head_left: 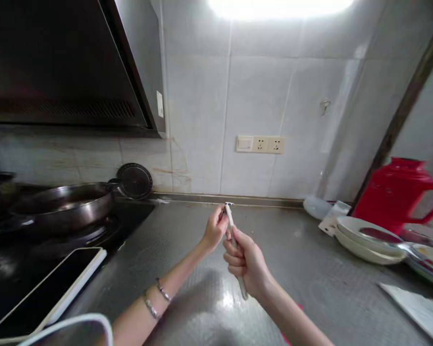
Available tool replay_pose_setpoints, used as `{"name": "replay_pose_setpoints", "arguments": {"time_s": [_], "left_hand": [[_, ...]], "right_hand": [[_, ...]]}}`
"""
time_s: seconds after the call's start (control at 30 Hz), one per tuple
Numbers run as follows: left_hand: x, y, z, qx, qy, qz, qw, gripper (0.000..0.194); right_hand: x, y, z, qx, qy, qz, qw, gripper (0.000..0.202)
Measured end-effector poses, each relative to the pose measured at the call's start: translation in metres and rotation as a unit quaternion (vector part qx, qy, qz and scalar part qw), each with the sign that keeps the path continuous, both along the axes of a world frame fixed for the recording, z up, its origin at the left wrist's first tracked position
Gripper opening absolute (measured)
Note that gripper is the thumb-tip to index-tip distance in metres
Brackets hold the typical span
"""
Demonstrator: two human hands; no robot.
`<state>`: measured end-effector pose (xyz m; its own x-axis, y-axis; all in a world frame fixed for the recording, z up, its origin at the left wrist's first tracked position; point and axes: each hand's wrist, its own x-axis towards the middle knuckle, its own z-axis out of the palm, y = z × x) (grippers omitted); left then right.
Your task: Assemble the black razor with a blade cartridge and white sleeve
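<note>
My right hand [247, 259] is wrapped round a slim, pale-handled tool [229, 216], its thumb lying along the handle. The handle's lower end sticks out below my fist. At the tool's far end is a small head with white and dark parts, too small to name. My left hand [215, 228], with bracelets on the wrist, has its fingers closed together at that upper end. Whether the left fingers grip the tool itself or something small beside it is hidden. Both hands are above the metal countertop [187, 298], short of the tiled wall.
On the left are a black stove with a steel pan [72, 206], a round black lid-like disc [134, 180] and a phone [46, 293]. A range hood [140, 62] overhangs it. On the right stand stacked bowls [368, 240], a red jug [389, 197] and a white board-like sheet [414, 307].
</note>
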<state>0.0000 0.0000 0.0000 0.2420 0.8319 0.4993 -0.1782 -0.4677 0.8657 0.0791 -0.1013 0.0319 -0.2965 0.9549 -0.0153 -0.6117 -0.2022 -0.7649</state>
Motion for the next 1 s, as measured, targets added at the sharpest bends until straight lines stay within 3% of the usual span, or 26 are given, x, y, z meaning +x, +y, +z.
{"name": "replay_pose_setpoints", "arguments": {"time_s": [0.13, 0.33, 0.53, 0.73, 1.0], "left_hand": [[0.003, -0.002, 0.005, 0.044, -0.002, 0.014, 0.999, 0.018], [0.002, 0.0, 0.002, -0.001, -0.032, -0.011, 0.999, 0.021], [0.003, -0.002, 0.006, 0.014, -0.028, -0.023, 0.999, 0.022], [0.002, -0.002, 0.006, 0.018, -0.017, -0.006, 1.0, 0.022], [0.005, -0.006, 0.006, 0.01, -0.022, 0.008, 1.0, 0.025]], "right_hand": [[0.009, 0.009, 0.012, 0.012, 0.036, -0.01, 0.999, 0.032], [-0.004, -0.001, 0.003, 0.001, 0.011, 0.014, 1.0, 0.033], [0.009, -0.001, 0.015, 0.039, 0.021, -0.022, 0.999, 0.031], [0.008, -0.006, 0.004, 0.0, 0.011, -0.012, 1.0, 0.032], [0.01, -0.003, 0.009, 0.015, 0.044, -0.031, 0.998, 0.032]]}}
